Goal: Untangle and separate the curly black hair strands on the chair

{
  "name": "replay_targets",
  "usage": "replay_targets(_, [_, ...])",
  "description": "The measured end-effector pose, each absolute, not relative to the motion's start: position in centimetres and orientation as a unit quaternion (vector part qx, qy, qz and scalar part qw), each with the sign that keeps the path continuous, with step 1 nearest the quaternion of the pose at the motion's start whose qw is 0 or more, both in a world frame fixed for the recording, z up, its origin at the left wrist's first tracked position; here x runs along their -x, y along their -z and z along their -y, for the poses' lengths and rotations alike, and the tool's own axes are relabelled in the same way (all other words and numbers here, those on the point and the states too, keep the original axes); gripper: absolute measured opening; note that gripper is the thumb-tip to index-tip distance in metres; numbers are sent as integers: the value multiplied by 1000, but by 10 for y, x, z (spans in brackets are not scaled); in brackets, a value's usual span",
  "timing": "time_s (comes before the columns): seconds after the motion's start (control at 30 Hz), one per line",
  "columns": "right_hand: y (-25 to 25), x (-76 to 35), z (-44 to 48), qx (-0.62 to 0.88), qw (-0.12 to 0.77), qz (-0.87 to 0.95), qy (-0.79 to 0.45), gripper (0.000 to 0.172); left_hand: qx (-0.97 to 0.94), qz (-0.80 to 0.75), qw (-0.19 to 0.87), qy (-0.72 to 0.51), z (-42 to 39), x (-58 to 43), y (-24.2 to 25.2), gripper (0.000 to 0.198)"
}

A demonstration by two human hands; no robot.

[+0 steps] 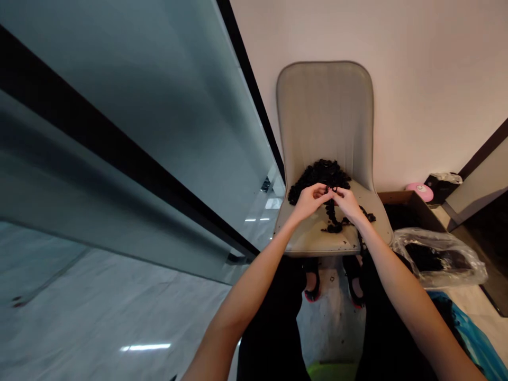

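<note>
A grey padded chair [325, 111] stands in front of me, and on its seat lies a heap of small black pieces [323, 172], joined or tangled together. Above the seat's middle, my left hand [311, 201] and my right hand [345, 202] meet, fingers pinched on a black strand of small pieces [331, 212]. The strand hangs from my fingertips down to the seat, where more of it lies beside my right wrist. What exactly the pieces are is too small to tell. Black crumbs are scattered along the seat's front edge.
A glass partition with a black frame [254, 90] rises close on the left. To the right are a cardboard box [416, 201], a clear plastic bag [468, 270] with black contents, a blue bag [476, 330] and a pink round object [420, 191]. A green thing [331, 371] shows below me.
</note>
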State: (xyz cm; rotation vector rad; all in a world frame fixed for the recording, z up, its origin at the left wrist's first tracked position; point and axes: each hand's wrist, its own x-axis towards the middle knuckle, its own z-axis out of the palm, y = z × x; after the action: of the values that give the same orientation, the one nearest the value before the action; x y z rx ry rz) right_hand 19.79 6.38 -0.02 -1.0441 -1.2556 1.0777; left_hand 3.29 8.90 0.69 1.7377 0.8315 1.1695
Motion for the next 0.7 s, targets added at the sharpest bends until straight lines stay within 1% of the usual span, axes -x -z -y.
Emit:
replay_targets(0.1, [5, -195, -68, 446, 562, 511, -473, 45, -660, -338, 464, -485, -85, -33, -5, 33])
replay_targets(0.23, [8, -193, -72, 453, 563, 490, -488, 39, -608, -373, 499, -492, -90, -30, -1, 34])
replay_targets(0.33, [7, -190, -74, 442, 580, 456, -510, 36, -550, -384, 519, -529, -89, -34, 0, 36])
replay_targets(0.43, [6, -188, -73, 449, 570, 460, -512, 44, -519, -387, 523, -554, -85, -41, -2, 37])
replay_targets(0.5, [6, -187, -71, 465, 551, 496, -484, 52, -524, -387, 511, -561, -80, -46, -4, 35])
replay_targets(0.57, [5, -187, -69, 476, 540, 543, -432, 55, -536, -384, 496, -566, -76, -50, -7, 30])
replay_targets(0.7, [3, -189, -69, 488, 550, 583, -344, 60, -557, -375, 476, -567, -69, -56, -14, 25])
